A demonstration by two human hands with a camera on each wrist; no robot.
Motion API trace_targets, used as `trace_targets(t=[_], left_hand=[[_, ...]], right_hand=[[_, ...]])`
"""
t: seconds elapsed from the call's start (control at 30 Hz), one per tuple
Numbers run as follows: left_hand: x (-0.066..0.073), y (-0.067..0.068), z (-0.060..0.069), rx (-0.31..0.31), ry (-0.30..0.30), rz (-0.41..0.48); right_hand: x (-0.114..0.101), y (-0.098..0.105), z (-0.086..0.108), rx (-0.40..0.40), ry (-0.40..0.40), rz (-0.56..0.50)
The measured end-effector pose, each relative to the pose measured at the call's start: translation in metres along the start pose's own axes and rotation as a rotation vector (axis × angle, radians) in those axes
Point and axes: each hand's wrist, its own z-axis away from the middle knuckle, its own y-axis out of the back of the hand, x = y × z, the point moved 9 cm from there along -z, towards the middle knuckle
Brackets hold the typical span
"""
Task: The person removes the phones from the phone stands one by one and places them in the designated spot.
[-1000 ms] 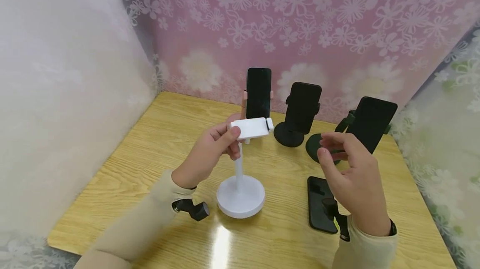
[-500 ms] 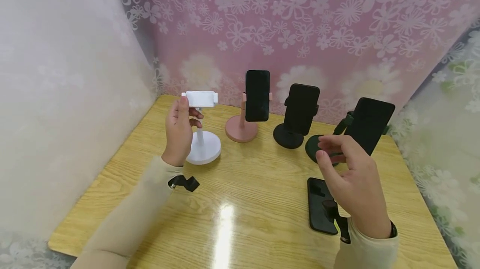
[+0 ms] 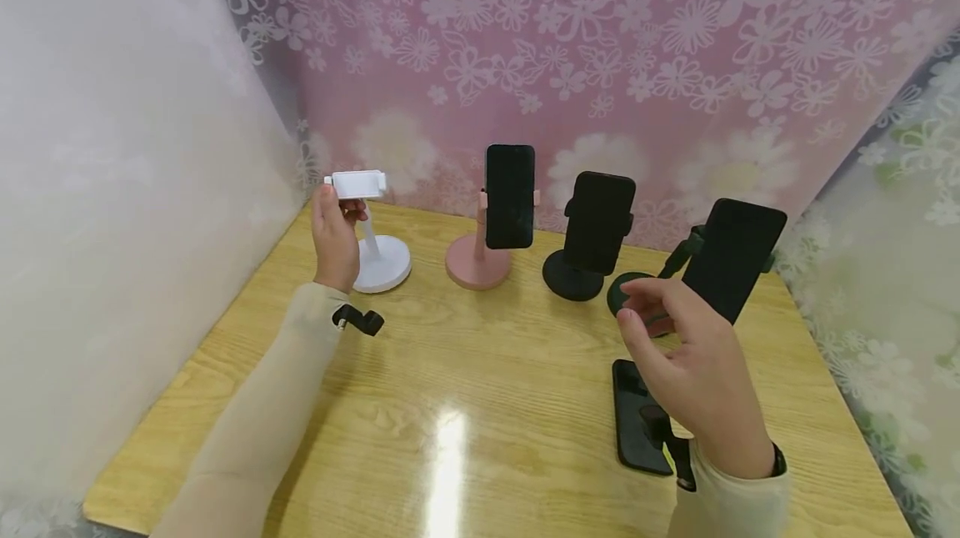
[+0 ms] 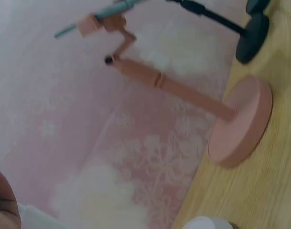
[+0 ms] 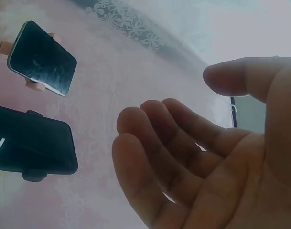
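Note:
My left hand (image 3: 335, 242) grips a white phone stand just below its empty clamp (image 3: 358, 184), thumb against the clamp's left end. The stand's round white base (image 3: 386, 264) is at the table's back left; whether it touches the table I cannot tell. In the left wrist view only part of the hand (image 4: 3, 202) shows, at the lower left edge. My right hand (image 3: 697, 363) hovers empty with relaxed, slightly bent fingers above a black phone (image 3: 634, 429) lying flat. The right wrist view shows that hand (image 5: 202, 167) with nothing between thumb and fingers.
Along the back stand a pink stand (image 3: 478, 263) with an upright phone (image 3: 510, 198), a black stand (image 3: 573, 275) with a phone (image 3: 599, 223), and a dark green stand (image 3: 678, 256) with a tilted phone (image 3: 735, 258). A floral curtain (image 3: 525, 46) hangs behind the table (image 3: 390, 404).
My left hand has carried the white stand from the middle front to the back left, left of the pink stand. The right hand has hardly moved.

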Motion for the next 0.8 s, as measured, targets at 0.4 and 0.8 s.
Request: trace_targets(t=[0.4, 0.8], left_hand=[[-0.02, 0.01, -0.024, -0.135, 0.083, -0.136], [0.01, 0.022, -0.022, 0.072, -0.005, -0.166]], right_hand=[[0.008, -0.026, -0.003, -0.217, -0.05, 0.13], [0.017, -0.036, -0.005, -0.264, -0.083, 0.206]])
